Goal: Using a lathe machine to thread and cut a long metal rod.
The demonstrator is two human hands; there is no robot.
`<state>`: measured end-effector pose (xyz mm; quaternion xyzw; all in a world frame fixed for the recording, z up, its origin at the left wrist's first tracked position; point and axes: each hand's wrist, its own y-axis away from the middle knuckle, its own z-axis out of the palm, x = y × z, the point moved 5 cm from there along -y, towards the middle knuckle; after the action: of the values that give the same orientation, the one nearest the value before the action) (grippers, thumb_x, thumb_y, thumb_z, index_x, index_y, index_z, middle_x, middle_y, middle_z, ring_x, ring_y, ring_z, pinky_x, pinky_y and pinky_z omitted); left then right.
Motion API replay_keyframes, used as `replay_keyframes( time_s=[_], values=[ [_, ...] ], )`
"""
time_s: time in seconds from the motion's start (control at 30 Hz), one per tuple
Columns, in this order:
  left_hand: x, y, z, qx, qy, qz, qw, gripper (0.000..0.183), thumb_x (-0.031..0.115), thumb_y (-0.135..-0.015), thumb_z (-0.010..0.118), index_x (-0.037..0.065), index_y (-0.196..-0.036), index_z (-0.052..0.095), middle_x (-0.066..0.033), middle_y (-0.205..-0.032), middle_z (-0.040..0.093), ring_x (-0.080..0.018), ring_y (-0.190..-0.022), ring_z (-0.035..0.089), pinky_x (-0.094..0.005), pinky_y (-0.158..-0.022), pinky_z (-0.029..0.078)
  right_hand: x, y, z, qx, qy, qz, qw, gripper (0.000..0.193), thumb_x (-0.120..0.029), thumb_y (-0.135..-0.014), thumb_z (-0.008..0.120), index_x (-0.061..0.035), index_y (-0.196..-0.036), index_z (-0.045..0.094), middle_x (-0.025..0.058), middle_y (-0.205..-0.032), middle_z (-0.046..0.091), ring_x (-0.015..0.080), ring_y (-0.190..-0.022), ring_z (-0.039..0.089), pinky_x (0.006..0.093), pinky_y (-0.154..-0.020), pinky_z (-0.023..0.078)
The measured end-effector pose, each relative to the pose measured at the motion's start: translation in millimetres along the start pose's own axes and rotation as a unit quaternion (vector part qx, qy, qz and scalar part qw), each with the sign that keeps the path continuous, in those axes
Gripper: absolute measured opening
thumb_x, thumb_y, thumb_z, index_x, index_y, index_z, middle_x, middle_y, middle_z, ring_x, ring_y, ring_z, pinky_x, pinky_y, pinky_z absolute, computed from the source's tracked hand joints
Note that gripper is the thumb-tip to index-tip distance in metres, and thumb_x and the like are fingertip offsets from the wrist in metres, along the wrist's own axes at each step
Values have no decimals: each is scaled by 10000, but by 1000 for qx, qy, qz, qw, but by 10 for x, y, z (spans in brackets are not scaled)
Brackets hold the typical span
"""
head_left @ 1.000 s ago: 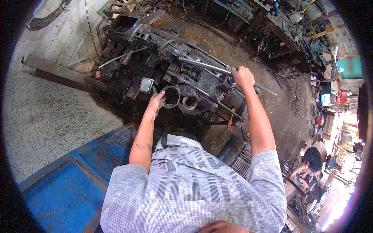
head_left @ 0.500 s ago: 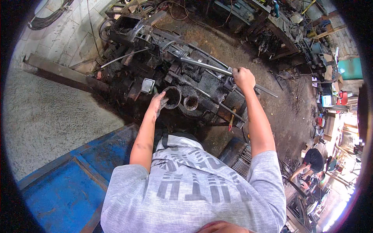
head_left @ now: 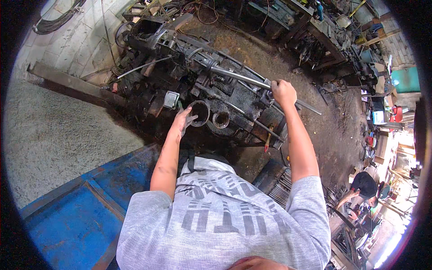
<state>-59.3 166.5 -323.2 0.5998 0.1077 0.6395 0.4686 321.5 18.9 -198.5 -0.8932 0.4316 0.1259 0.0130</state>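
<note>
A grimy, long metalworking machine, seemingly a lathe [head_left: 243, 96], stretches in front of me from upper left to lower right. My left hand [head_left: 183, 121] is at the left rim of its dark handwheel [head_left: 207, 118], thumb on the rim and fingers reaching into the ring. A smaller round collar [head_left: 221, 127] sits just right of the wheel. Above the machine bed runs a shiny steel bar [head_left: 238, 76]. Around its right part my right hand [head_left: 284, 93] is closed in a fist; the exact grip is hidden under the fingers.
A small pale box-shaped part [head_left: 171, 99] is left of the handwheel. A red-tipped brush [head_left: 268, 139] hangs at the machine's near right end. Blue metal panel [head_left: 76, 220] lies lower left. Cluttered benches [head_left: 315, 49] line the far right. Another person [head_left: 363, 186] bends over work at lower right.
My left fingers have shifted slightly on the handwheel and reach further into the ring. My right hand has moved a touch to the right. The other person's arms have moved.
</note>
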Motion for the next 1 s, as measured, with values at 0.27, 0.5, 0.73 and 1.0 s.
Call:
replay_keyframes(
  time_s=[0.27, 0.5, 0.73, 1.0],
  values=[
    [-28, -13, 6, 12, 2, -1, 1000, 694, 334, -885, 571, -28, -1391, 262, -152, -1431, 347, -278, -1123, 567, -410, -1091, 263, -27, 37, -69, -22, 18, 18, 999, 390, -422, -838, 452, -127, -908, 698, 183, -916, 661, 372, -875, 629, 450, -787, 502],
    [-98, -110, -103, 22, 28, 6, 999, 473, 294, -894, 579, -17, -1234, 470, -105, -1222, 539, -235, -974, 613, -366, -951, 437, -40, 68, -102, -9, -5, 5, 1000, 373, -402, -840, 454, -128, -902, 700, 181, -904, 662, 367, -864, 631, 446, -781, 505],
    [-146, -189, -124, 43, 28, 42, 998, 374, 275, -902, 576, 11, -1165, 537, -58, -1058, 605, -191, -775, 609, -318, -772, 507, -54, 63, -105, -3, 12, -11, 1000, 371, -404, -841, 458, -125, -878, 699, 183, -889, 662, 366, -851, 632, 450, -763, 506],
    [-91, -123, -96, 42, 14, 20, 999, 343, 288, -900, 581, 58, -1153, 553, -24, -1001, 607, -152, -737, 593, -281, -710, 473, -52, 70, -117, 13, 10, -18, 1000, 379, -410, -839, 462, -115, -870, 699, 187, -878, 660, 366, -834, 633, 447, -760, 508]
  ],
)
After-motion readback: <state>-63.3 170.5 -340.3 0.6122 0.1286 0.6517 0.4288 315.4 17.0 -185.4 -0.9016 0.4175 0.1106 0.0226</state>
